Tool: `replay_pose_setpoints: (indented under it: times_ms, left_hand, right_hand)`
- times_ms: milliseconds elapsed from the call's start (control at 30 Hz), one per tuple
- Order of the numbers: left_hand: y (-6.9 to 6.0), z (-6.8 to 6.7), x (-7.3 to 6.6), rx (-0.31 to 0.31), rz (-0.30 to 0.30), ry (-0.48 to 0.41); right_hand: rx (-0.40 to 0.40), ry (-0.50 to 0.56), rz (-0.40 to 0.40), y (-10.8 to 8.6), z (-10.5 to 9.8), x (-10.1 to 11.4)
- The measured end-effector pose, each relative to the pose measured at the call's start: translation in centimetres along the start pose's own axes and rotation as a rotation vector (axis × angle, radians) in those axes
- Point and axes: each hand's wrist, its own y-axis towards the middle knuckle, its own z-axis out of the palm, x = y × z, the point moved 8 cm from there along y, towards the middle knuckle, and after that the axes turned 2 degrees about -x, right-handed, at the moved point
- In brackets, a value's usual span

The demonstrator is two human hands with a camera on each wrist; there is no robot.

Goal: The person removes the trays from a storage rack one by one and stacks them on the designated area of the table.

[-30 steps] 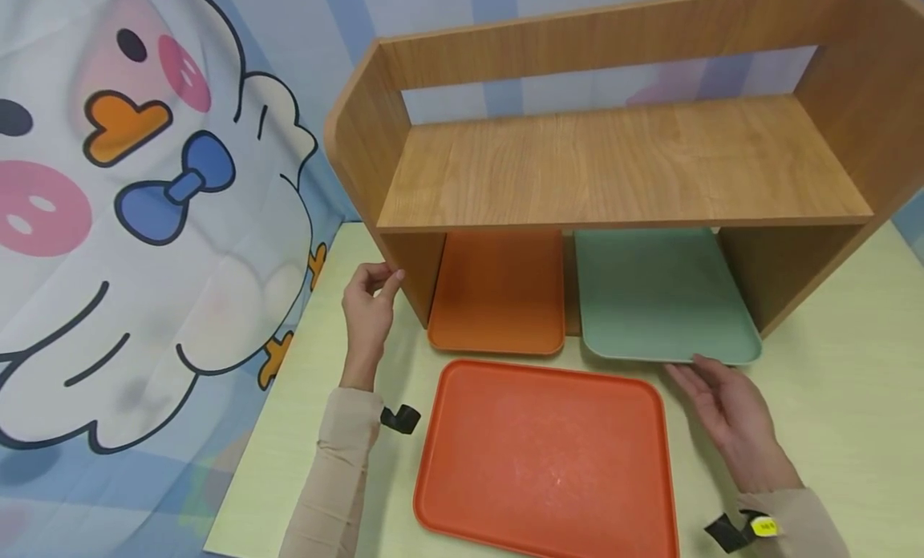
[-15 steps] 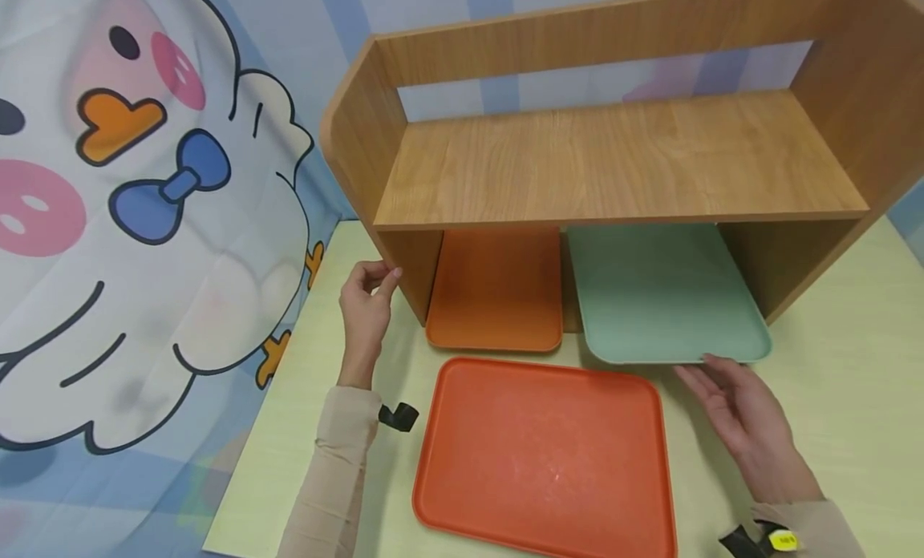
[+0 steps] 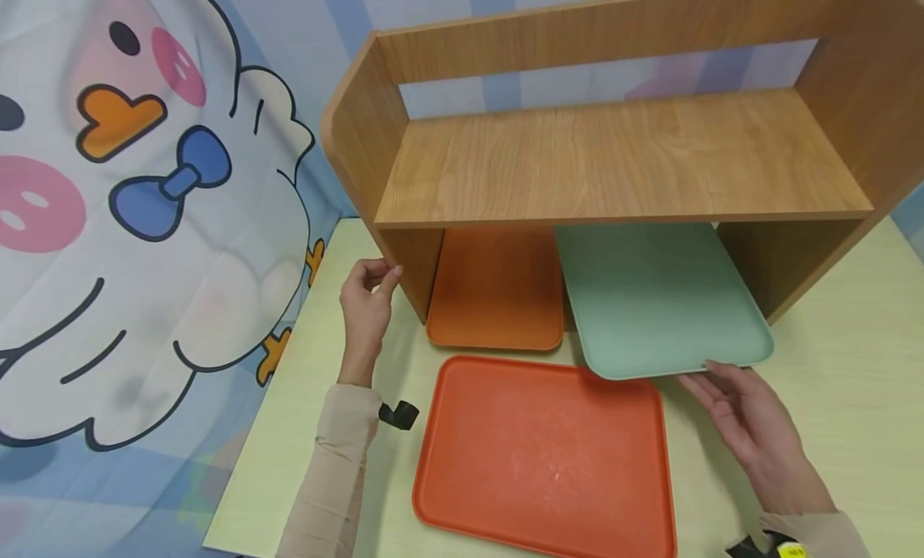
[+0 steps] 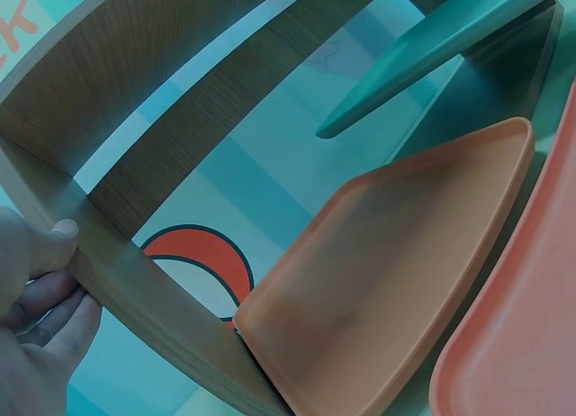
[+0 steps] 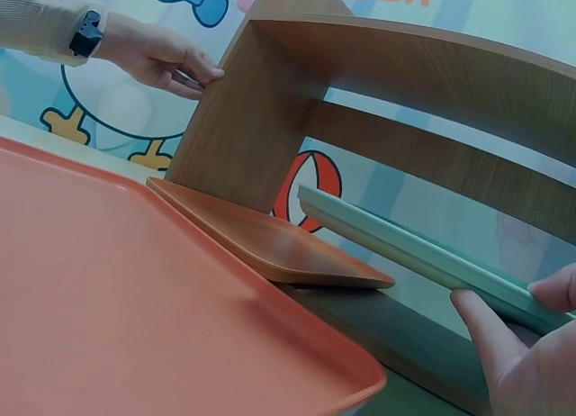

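Note:
My left hand (image 3: 366, 311) pinches the front edge of the left side panel of a wooden shelf (image 3: 621, 161); the left wrist view shows its thumb on one face and fingers on the other. My right hand (image 3: 758, 430) grips the front rim of a pale green tray (image 3: 667, 301), thumb above and fingers beneath. That tray is raised and tilted, its rear part under the shelf board. An orange tray (image 3: 498, 293) lies in the lower left of the shelf, beside the green one. In front, a larger red-orange tray (image 3: 545, 454) lies on the table.
The pale yellow-green table (image 3: 852, 374) extends on both sides of the shelf. A cloth with a cartoon bird (image 3: 231, 301) hangs at the left and behind. The shelf's right side panel (image 3: 794, 261) stands close to the green tray.
The green tray has come forward and swung, its front left corner now over the red-orange tray's back edge. My right hand has moved right and slightly nearer with it. My left hand stays in place.

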Motion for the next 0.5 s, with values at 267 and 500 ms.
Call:
replay_pose_setpoints:
  times_ms: [267, 500]
  left_hand:
    - [0.03, 0.02, -0.07, -0.001, -0.008, -0.005]
    - [-0.02, 0.05, -0.07, 0.002, -0.002, 0.007]
  right_hand:
    - [-0.001, -0.075, 0.023, -0.36, 0.19, -0.09]
    - [0.030, -0.097, 0.038, -0.46, 0.54, -0.34]
